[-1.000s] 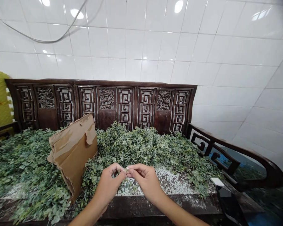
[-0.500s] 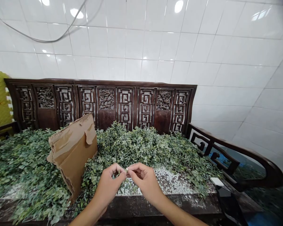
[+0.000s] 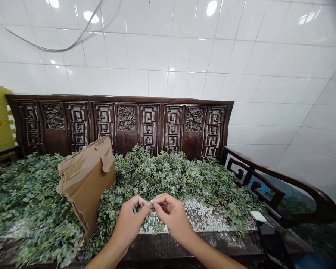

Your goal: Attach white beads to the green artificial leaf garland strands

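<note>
My left hand (image 3: 130,216) is closed in a pinch, thumb against forefinger, on the end of a green leafy sprig (image 3: 152,225) whose leaves hang below the fingers. Facing it, my right hand (image 3: 172,216) pinches a tiny whitish piece (image 3: 151,201) at the sprig's end. The fingertips of both hands nearly meet, and they hide most of the stem. Many small white pieces (image 3: 203,216) lie scattered on the dark wooden seat beneath and to the right. Behind my hands spreads a large heap of green leafy sprigs (image 3: 168,172).
A torn brown cardboard piece (image 3: 92,186) stands upright among more sprigs (image 3: 30,194) on the left. The carved wooden bench back (image 3: 126,140) runs behind, with a curved armrest (image 3: 305,190) at right. A black phone-like object (image 3: 273,239) and a white block (image 3: 257,216) lie at front right.
Both hands stay pinched together in nearly the same place. The right fingers have shifted very slightly to the right, showing a little more of the whitish piece.
</note>
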{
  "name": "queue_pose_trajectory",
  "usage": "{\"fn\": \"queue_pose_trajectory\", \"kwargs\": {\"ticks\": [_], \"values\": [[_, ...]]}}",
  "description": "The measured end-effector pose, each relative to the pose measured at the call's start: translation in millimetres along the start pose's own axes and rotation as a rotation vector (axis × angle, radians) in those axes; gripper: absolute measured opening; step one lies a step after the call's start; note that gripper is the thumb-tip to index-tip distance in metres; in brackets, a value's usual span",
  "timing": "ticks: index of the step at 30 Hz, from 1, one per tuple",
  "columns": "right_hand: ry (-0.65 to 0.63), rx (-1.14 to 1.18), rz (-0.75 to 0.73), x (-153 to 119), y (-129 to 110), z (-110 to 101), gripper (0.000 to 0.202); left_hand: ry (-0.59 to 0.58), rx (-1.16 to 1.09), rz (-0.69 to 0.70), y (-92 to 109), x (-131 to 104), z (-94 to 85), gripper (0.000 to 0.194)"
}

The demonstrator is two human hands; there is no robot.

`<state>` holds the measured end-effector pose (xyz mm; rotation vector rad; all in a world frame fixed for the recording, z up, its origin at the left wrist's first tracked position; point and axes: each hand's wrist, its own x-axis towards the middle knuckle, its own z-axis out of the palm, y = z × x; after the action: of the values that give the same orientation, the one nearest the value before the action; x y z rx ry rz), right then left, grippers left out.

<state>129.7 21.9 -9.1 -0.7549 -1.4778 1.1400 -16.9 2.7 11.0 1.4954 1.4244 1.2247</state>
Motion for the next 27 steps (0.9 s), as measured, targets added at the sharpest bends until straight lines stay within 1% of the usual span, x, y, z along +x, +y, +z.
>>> {"fn": "queue_pose_trajectory", "kwargs": {"ticks": [5,10,16,19,22,24,25,26,27], "values": [[0.03,-0.082,-0.105,-1,6,1,0.005,0.021,-0.006,0.015,-4,1,1.1,0.019],[0.051,-0.16,-0.185,-4,8,3,0.009,0.034,-0.009,0.023,-4,0,0.6,0.02],[0.043,-0.245,-0.226,-6,11,2,0.012,0.045,-0.002,0.036,-9,-3,1.1,0.02],[0.044,-0.283,-0.242,-9,11,5,0.014,0.055,0.012,0.048,-12,-3,1.6,0.02],[0.018,-0.247,-0.208,-9,7,7,0.014,0.063,0.042,0.057,-12,-1,1.6,0.022],[-0.02,-0.281,-0.166,-2,7,-1,0.017,0.058,0.076,0.042,-10,1,1.4,0.024],[-0.031,-0.365,-0.139,4,9,-10,0.019,0.053,0.092,0.031,-9,1,1.1,0.025],[-0.007,-0.494,-0.117,11,13,-24,0.021,0.043,0.107,0.016,-7,2,0.7,0.025],[0.05,-0.698,-0.081,18,18,-42,0.021,0.034,0.114,0.005,-6,2,0.1,0.025]]}}
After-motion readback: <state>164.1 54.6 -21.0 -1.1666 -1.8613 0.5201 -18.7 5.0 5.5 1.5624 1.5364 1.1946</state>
